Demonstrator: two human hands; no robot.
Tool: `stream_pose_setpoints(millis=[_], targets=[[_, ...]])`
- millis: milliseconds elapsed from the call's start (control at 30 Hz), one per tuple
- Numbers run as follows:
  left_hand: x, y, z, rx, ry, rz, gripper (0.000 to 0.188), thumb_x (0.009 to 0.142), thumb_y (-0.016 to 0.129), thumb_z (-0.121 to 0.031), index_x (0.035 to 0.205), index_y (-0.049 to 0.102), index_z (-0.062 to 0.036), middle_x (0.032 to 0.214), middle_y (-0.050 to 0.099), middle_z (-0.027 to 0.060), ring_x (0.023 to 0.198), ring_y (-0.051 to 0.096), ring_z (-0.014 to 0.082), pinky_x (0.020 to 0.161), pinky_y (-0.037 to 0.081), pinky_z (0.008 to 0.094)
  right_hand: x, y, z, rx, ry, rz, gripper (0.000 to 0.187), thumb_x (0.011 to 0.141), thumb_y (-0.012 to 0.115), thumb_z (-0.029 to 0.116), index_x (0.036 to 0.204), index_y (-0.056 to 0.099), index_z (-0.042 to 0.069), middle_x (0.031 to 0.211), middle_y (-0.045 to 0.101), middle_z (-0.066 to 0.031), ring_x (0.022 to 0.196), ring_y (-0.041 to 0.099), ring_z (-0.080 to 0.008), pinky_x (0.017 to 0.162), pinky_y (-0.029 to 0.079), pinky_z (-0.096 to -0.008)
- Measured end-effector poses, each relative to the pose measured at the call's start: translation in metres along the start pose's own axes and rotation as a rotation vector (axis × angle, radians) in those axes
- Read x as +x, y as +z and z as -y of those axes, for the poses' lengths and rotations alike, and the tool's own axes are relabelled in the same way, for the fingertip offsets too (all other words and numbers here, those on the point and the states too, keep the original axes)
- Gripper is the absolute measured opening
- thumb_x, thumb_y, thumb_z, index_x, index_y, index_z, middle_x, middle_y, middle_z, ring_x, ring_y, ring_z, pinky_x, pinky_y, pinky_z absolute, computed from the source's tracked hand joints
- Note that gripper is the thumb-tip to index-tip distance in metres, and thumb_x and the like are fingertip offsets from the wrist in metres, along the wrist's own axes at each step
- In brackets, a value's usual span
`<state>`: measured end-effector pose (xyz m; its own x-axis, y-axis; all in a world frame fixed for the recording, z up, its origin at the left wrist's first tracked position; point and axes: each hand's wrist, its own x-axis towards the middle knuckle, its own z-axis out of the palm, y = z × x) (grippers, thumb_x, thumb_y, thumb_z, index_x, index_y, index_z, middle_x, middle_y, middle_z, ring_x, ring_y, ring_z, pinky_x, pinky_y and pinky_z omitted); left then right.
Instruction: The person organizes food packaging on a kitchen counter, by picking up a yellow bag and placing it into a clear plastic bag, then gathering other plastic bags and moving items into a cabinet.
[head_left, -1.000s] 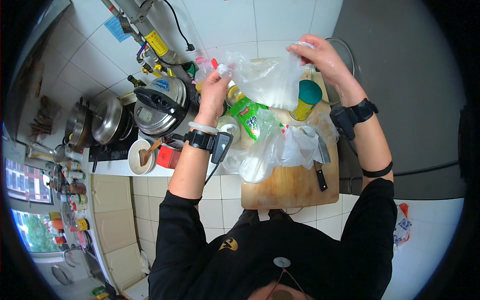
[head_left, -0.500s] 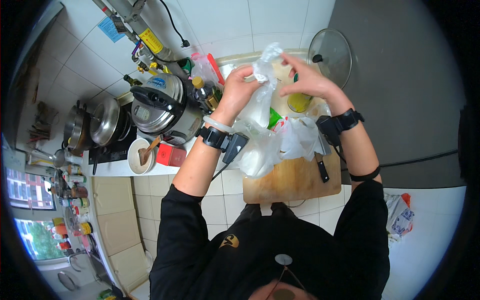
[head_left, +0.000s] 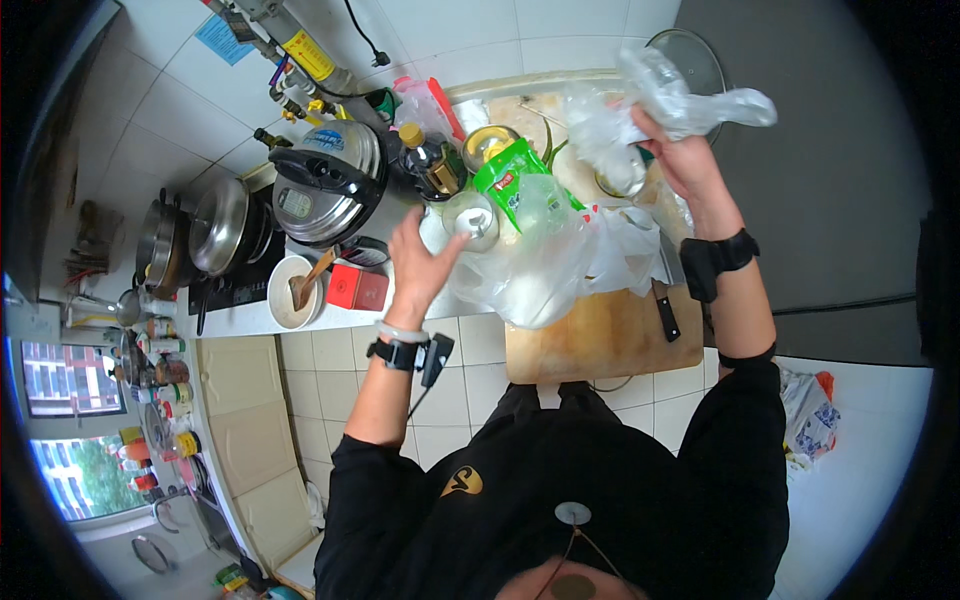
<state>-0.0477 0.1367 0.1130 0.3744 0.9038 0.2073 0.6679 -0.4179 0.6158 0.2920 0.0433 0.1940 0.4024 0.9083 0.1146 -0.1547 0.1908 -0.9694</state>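
My right hand grips a clear plastic bag, lifted at the back right with its twisted end pointing right. My left hand has its fingers spread and holds nothing. Beside its fingertips stands a clear glass container with something white inside. Right of that, a green packet leans over a thin white plastic bag. A metal bowl with yellow contents is behind the packet. The hanging bag partly hides a jar with a green lid.
A wooden cutting board overhangs the front edge, with a black-handled knife on it. At the left stand a pressure cooker, a dark bottle, a red box and a white bowl. A glass lid leans behind.
My right hand has carried the clear bag up and right. My left hand has let go of it and moved left and nearer, beside the glass container, which is now uncovered.
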Motion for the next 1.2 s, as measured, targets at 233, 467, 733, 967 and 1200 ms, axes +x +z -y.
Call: stream_pose_setpoints(millis=[233,467,733,967,1200], targets=[[-0.047,0.028,0.039,-0.655,-0.435,0.301,0.020,0.085,0.062,-0.023,0.092,0.061,-0.0043,0.080,0.062,0.0010,0.068,0.055,0.0103,0.060,0.043,0.0212,-0.006,0.063,0.036,0.153,-0.123,0.076,0.031,0.091,0.052,0.013,0.119,0.050,-0.001,0.112,0.059,-0.0135,0.102,0.056,-0.0202,0.089,0.046,-0.0325],[-0.050,0.028,0.005,-1.448,-0.698,0.394,0.012,0.091,0.049,-0.011,0.095,0.057,-0.0039,0.078,0.058,0.0002,0.070,0.055,0.0108,0.061,0.045,0.0238,-0.030,0.109,-0.046,0.095,-0.139,0.356,0.026,0.094,0.043,0.013,0.112,0.054,-0.002,0.111,0.056,-0.0111,0.107,0.051,-0.0201,0.096,0.038,-0.0332],[-0.056,0.036,0.031,-1.627,-0.897,0.277,0.021,0.094,0.034,-0.010,0.104,0.050,-0.0016,0.080,0.055,0.0033,0.068,0.051,0.0126,0.066,0.047,0.0307,-0.091,0.038,-0.069,0.105,0.281,0.404,0.020,0.081,0.057,0.008,0.101,0.060,0.005,0.100,0.061,-0.0056,0.093,0.056,-0.0162,0.082,0.044,-0.0291],[-0.054,0.025,0.000,-1.544,-0.763,0.397,0.013,0.095,0.039,-0.012,0.101,0.047,-0.0054,0.114,0.057,0.0162,0.066,0.050,0.0107,0.054,0.044,0.0247,-0.095,0.022,-0.061,-0.875,0.403,0.568,0.024,0.075,0.052,0.006,0.096,0.062,0.002,0.091,0.064,-0.0134,0.085,0.060,-0.0240,0.074,0.046,-0.0341],[-0.057,0.036,-0.012,-1.486,-0.536,0.571,0.009,0.095,0.042,-0.013,0.099,0.048,-0.0084,0.116,0.056,0.0180,0.065,0.051,0.0094,0.053,0.043,0.0219,-0.122,0.030,-0.172,-1.468,0.102,0.607,0.021,0.076,0.054,0.013,0.094,0.059,0.005,0.102,0.059,-0.0203,0.085,0.059,-0.0344,0.072,0.049,-0.0402]])
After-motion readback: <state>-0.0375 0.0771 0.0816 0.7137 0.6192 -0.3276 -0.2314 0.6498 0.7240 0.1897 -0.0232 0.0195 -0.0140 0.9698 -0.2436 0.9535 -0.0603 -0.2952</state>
